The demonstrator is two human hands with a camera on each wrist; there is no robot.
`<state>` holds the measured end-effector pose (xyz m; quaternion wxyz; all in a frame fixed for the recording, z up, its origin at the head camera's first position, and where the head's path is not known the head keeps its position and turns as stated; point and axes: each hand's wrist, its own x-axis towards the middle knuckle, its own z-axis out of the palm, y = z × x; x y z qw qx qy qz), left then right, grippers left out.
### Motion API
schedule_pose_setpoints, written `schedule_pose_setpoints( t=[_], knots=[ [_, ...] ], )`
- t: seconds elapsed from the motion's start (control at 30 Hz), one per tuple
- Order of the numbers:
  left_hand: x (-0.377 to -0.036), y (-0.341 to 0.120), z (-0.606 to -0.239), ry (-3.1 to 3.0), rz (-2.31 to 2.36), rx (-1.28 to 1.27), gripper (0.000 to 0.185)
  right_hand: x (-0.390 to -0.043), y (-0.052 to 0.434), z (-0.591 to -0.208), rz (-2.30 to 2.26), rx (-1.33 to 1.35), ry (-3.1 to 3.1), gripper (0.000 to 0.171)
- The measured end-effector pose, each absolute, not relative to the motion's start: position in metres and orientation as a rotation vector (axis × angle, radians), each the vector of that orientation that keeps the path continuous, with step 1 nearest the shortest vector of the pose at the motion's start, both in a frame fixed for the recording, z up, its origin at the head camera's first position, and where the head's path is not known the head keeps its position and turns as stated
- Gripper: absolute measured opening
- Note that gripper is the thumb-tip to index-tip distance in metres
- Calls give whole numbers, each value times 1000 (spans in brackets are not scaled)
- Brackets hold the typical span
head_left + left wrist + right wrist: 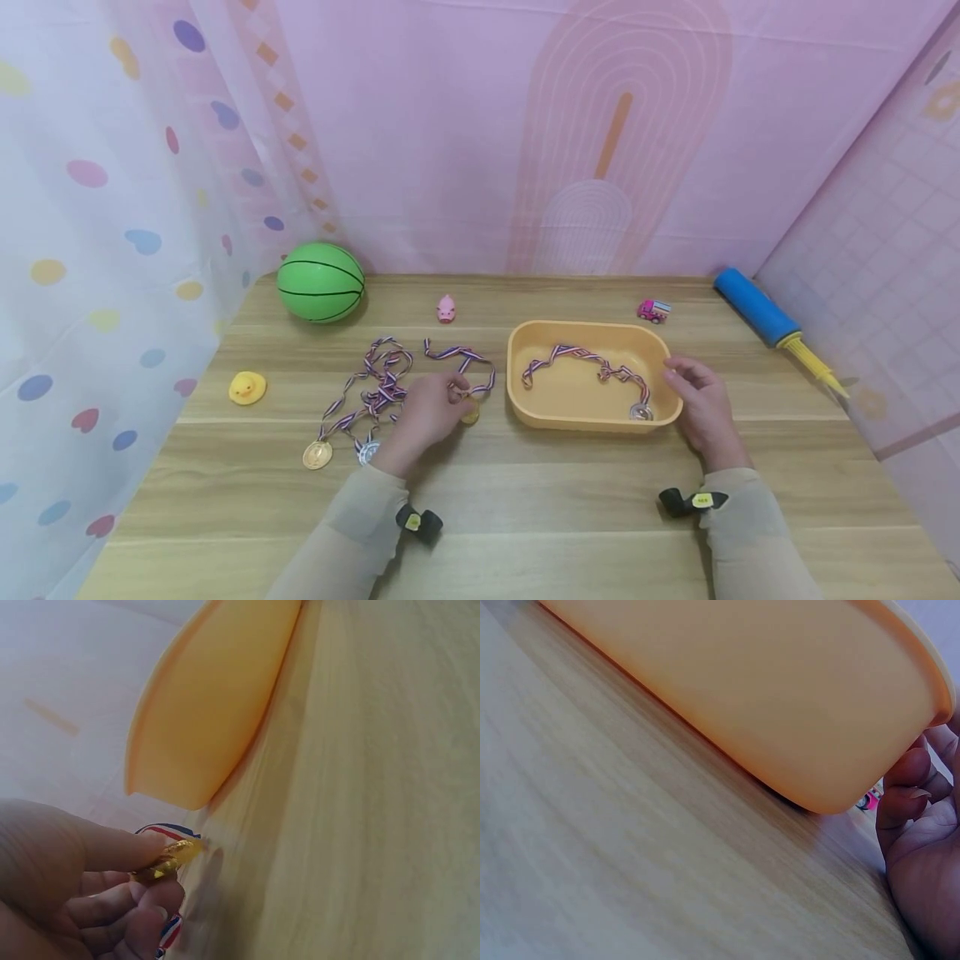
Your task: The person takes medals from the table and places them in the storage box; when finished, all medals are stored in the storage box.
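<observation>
My left hand [431, 417] pinches a gold medal [169, 860] between thumb and fingers, just left of an orange plastic tub [585, 423]. The medal's red, white and blue ribbon [480, 360] trails on the table behind the hand. On the tub's right end, my right hand [703, 408] holds the rim, its fingers [904, 806] curled below the lip. Inside the tub lies a silver medal [641, 412] with its striped ribbon. Left of my left hand are another gold medal [317, 455] and a silver medal [368, 452], partly hidden by that hand, with tangled ribbons [382, 392].
A green ball [321, 282], a pink pig toy [446, 309] and a small pink truck [654, 312] stand along the back of the wooden table [525, 517]. A yellow duck [247, 388] sits at the left. At the right lies a blue and yellow pump [765, 312].
</observation>
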<state>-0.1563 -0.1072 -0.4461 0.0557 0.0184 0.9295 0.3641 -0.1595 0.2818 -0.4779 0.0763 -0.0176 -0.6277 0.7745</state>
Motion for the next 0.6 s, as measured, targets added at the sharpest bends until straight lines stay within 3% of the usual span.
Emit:
schedule_pose_setpoints(
  t=[0.33, 0.6],
  knots=[
    [-157, -110, -440, 2868, 1270, 62, 5, -159, 281, -478, 2306, -64, -1894, 14],
    [-159, -114, -436, 2817, 1376, 10, 10, -159, 281, -478, 2311, -75, -1889, 15]
  ],
)
